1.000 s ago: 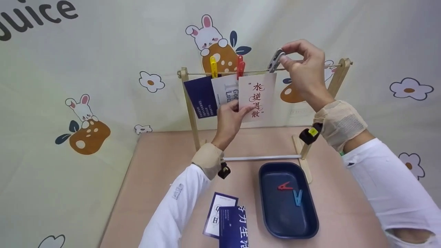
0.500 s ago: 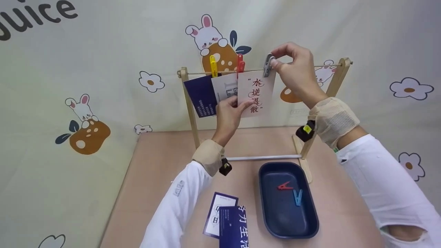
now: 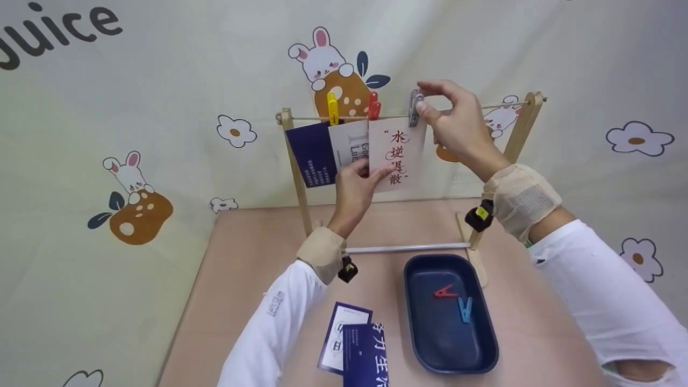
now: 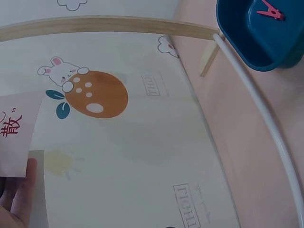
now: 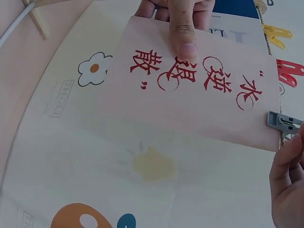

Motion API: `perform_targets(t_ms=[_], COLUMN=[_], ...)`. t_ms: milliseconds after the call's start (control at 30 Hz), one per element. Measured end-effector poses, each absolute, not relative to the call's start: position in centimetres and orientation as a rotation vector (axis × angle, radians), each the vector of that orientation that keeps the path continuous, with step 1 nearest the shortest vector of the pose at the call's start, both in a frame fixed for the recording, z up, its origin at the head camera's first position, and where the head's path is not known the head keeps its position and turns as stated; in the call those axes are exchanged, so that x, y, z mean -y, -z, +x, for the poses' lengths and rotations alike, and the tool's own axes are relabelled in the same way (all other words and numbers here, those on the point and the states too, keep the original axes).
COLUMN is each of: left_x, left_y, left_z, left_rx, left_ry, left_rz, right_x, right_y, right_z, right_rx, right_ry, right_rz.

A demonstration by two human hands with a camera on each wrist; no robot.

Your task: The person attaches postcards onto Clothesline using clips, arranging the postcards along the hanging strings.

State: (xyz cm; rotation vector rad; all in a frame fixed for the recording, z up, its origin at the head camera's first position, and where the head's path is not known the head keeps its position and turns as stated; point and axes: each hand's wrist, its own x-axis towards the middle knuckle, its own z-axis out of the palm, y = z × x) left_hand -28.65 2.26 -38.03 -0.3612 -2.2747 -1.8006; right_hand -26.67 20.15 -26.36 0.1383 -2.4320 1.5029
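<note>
My left hand point(image 3: 355, 191) pinches the left edge of a pale pink card point(image 3: 411, 145) with red characters, thumb in front. At the card's top right corner, a grey clothespin point(image 3: 413, 110) sits over the edge at the string point(image 3: 395, 116). My right hand point(image 3: 462, 126) holds this clothespin by its handle end between thumb and index finger. In the right wrist view, the grey clothespin point(image 5: 282, 120) overlaps the card's edge. Left of the pink card, a white card point(image 3: 346, 142) hangs under a red clothespin point(image 3: 374, 106), and a dark blue card point(image 3: 310, 153) hangs beside a yellow clothespin point(image 3: 332, 109).
The string runs between two wooden posts point(image 3: 524, 126), joined below by a white rod point(image 3: 408, 248). A dark blue tray point(image 3: 411, 333) in front holds a red clothespin point(image 3: 445, 292) and a blue clothespin point(image 3: 465, 310). Two cards point(image 3: 363, 349) overlap on the table left of it.
My right hand has moved left and slightly down with the grey clothespin, which has gone from tilted to nearly upright over the card's top edge. The left hand keeps its hold on the card.
</note>
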Motion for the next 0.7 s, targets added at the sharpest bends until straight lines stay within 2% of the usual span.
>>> perform_targets(t_ms=[333, 533, 700], left_x=[-1.8, -1.3, -0.6], left_y=[38.7, 39.6, 41.9], left_z=[-28.0, -27.6, -26.8], left_rx=[2.254, 2.252, 2.273], left_ry=[1.892, 1.989, 2.032], left_rz=[-0.393, -0.363, -0.340], right_x=[-20.6, -21.5, -22.4], right_y=[30.0, 32.2, 35.0], right_z=[-24.2, -23.2, -21.7], right_rx=[2.238, 2.211, 2.244], right_ry=[-1.110, -1.061, -1.000], right_rz=[0.453, 0.534, 0.583])
